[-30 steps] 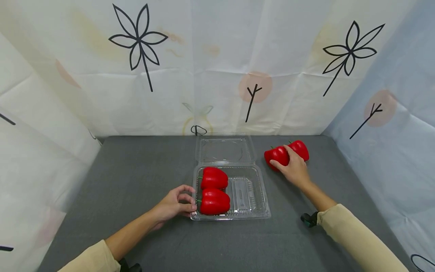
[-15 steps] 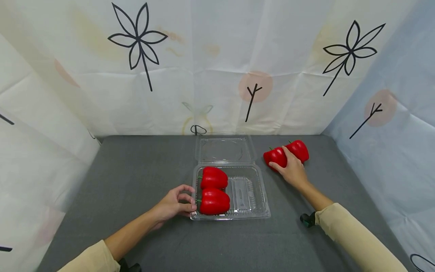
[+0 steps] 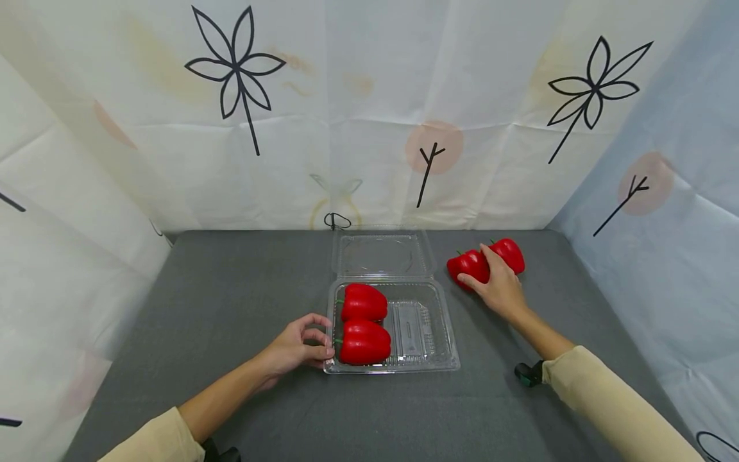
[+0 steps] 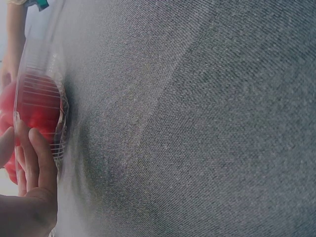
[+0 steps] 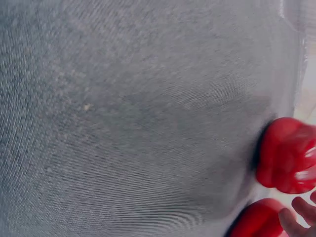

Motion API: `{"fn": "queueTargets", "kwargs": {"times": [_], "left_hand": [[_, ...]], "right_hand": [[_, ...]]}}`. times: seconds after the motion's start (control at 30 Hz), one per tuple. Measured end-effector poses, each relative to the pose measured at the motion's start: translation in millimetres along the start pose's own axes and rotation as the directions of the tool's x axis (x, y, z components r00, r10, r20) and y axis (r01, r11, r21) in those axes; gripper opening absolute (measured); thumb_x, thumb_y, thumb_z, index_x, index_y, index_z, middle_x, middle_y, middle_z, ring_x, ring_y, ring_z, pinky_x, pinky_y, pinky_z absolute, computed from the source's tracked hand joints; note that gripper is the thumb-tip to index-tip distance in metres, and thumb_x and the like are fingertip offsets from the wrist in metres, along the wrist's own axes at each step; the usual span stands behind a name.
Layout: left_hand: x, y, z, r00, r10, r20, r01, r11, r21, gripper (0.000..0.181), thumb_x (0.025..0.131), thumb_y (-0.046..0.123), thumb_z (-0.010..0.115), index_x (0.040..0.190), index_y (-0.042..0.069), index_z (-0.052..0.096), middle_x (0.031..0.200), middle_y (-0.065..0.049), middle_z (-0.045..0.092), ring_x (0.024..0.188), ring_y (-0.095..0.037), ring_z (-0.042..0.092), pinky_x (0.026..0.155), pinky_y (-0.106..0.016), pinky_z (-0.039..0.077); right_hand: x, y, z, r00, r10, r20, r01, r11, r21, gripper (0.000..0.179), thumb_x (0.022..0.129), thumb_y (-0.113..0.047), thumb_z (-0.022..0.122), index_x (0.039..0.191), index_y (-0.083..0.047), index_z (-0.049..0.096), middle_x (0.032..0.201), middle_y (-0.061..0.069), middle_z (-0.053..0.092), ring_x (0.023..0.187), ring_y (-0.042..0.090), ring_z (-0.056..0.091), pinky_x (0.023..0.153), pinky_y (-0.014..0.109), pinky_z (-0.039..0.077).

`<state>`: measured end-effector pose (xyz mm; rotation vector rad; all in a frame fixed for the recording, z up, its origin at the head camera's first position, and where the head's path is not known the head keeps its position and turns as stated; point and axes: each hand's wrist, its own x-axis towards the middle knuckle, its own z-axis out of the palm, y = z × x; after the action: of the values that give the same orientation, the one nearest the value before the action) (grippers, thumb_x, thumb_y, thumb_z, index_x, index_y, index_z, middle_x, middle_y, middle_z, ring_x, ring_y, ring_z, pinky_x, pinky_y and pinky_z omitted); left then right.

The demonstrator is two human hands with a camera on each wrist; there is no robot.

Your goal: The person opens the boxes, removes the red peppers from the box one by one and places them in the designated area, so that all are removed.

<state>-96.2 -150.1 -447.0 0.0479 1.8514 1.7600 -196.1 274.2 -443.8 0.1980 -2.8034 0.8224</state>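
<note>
Two red bell peppers lie one behind the other in the left half of a clear plastic container (image 3: 443,333), whose lid (image 3: 381,253) is folded back. My left hand (image 3: 303,343) pinches the container's left rim; in the left wrist view its fingers (image 4: 42,158) lie along the outer wall, beside a red pepper (image 4: 42,101) seen through the plastic. Right of the lid, my right hand (image 3: 501,285) spans a red bell pepper (image 3: 465,264) on the table with thumb and fingers. Another red bell pepper (image 3: 510,253) sits just behind that hand, partly covered by it.
A grey cloth (image 3: 242,276) covers the table. Printed white curtains (image 3: 369,96) rise along the back and both sides. The right half of the container shows its ribbed bottom (image 3: 412,327). A dark strap device (image 3: 528,373) is on the right wrist.
The pepper between my right thumb and fingers has shifted very slightly to the left. My left hand and the container have kept their places.
</note>
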Motion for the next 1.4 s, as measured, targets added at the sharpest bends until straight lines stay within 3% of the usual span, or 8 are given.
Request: {"fn": "queueTargets", "kwargs": {"times": [0.37,0.6,0.77,0.97,1.13,1.3,1.4], "left_hand": [[-0.3,0.3,-0.5,1.0,0.006,0.003,-0.006,1.0,-0.002,0.054,0.088,0.009,0.076,0.131,0.001,0.043,0.095,-0.01,0.063,0.081,-0.024,0.067,0.079,-0.04,0.059],[-0.5,0.2,-0.6,1.0,0.003,0.007,-0.003,1.0,-0.002,0.054,0.088,0.009,0.075,0.131,0.001,0.043,0.096,-0.01,0.064,0.081,-0.025,0.067,0.081,-0.041,0.059],[-1.0,1.0,0.1,1.0,-0.001,0.001,0.001,1.0,0.003,0.055,0.088,0.009,0.075,0.132,0.001,0.043,0.096,-0.01,0.064,0.081,-0.025,0.067,0.08,-0.04,0.059],[-0.9,-0.2,0.0,1.0,0.002,-0.001,-0.002,1.0,0.014,0.055,0.088,0.009,0.075,0.132,0.001,0.043,0.096,-0.009,0.064,0.081,-0.025,0.067,0.079,-0.039,0.059],[-0.4,-0.9,0.1,1.0,-0.001,-0.002,0.001,1.0,0.014,0.055,0.088,0.008,0.075,0.132,0.002,0.043,0.095,-0.009,0.064,0.08,-0.025,0.067,0.079,-0.04,0.059],[-0.3,-0.2,0.6,1.0,-0.007,-0.004,0.007,1.0,0.013,0.055,0.088,0.008,0.075,0.132,0.001,0.043,0.096,-0.009,0.064,0.081,-0.025,0.067,0.08,-0.04,0.059],[-0.5,0.5,1.0,1.0,-0.009,-0.007,0.01,1.0,0.016,0.055,0.088,0.008,0.075,0.132,0.001,0.043,0.096,-0.01,0.064,0.081,-0.025,0.067,0.08,-0.04,0.059]], "right_hand": [[-4.8,-42.6,-15.0,0.989,-0.143,0.033,0.14,0.986,0.085,0.085,0.082,-0.027,0.082,0.152,-0.009,0.037,0.144,0.02,0.05,0.123,0.042,0.052,0.093,0.064,0.047],[-13.4,-70.8,-11.0,0.94,-0.304,0.153,0.275,0.944,0.183,0.089,0.08,-0.025,0.084,0.153,-0.012,0.036,0.146,0.018,0.05,0.13,0.036,0.05,0.102,0.059,0.043],[-17.6,-88.8,-6.5,0.869,-0.415,0.267,0.334,0.893,0.302,0.091,0.08,-0.029,0.085,0.154,-0.013,0.035,0.147,0.014,0.05,0.128,0.036,0.053,0.097,0.058,0.048],[-22.3,-106.5,0.8,0.751,-0.528,0.395,0.371,0.833,0.41,0.089,0.081,-0.032,0.083,0.154,-0.012,0.035,0.15,0.013,0.047,0.131,0.031,0.051,0.099,0.057,0.047],[-27.4,-118.6,9.3,0.661,-0.575,0.483,0.346,0.804,0.483,0.088,0.082,-0.034,0.082,0.153,-0.009,0.036,0.148,0.013,0.049,0.132,0.033,0.051,0.101,0.057,0.045],[-31.7,-128.6,15.6,0.596,-0.574,0.561,0.276,0.803,0.528,0.086,0.083,-0.034,0.082,0.153,-0.011,0.037,0.148,0.009,0.05,0.131,0.028,0.052,0.103,0.055,0.044],[-33.3,-132.4,19.1,0.571,-0.577,0.583,0.247,0.799,0.549,0.086,0.083,-0.033,0.082,0.153,-0.012,0.037,0.147,0.008,0.051,0.13,0.027,0.054,0.104,0.054,0.044]]}}
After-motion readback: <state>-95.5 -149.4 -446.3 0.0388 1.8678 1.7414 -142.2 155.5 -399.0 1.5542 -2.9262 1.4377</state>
